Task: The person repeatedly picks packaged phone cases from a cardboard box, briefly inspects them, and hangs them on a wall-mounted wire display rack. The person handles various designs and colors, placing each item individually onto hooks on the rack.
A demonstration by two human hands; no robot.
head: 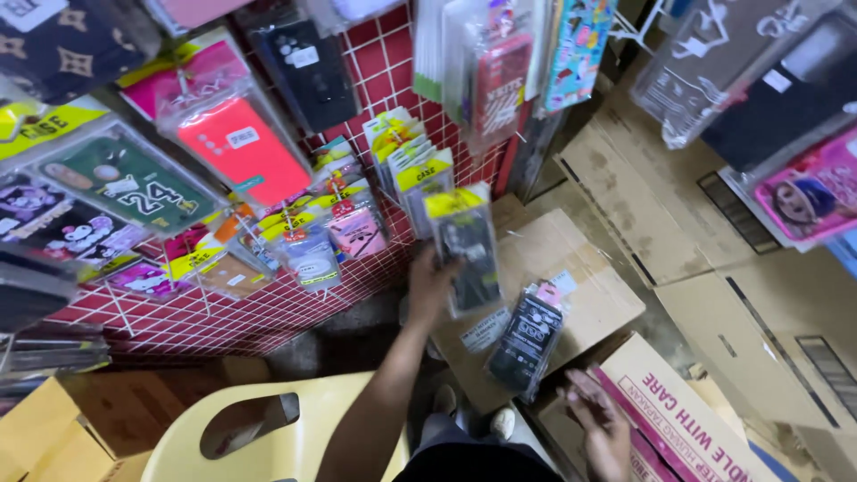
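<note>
Down low, from the head view, the left hand (432, 284) is stretched out to the red grid wall (268, 312) and grips a phone case pack (466, 250) by its left edge. The pack is clear plastic with a yellow top and a dark case inside, and it hangs just under a bunch of other yellow-topped packs (406, 161) on a hook. The fingers wrap behind the pack, so I cannot tell how they are spread, but the thumb side presses on the front edge. The right hand (596, 428) is lower, near the bottom of the view, and it holds a second pack (528, 335), a dark one with a pink corner. The fingers pinch the pack's bottom end, and it tilts up toward the first pack, close to it but not touching. Under the hands lies a flat brown box (571, 268). Beside the right hand sits a white box (687, 411) with pink print. More brown boxes (759, 295) are stacked on the right. A pale yellow chair (268, 428) stands at the bottom, just under the left arm. On the wall hang many more cases, like a bright red one (243, 147) and a green one (129, 183).
</note>
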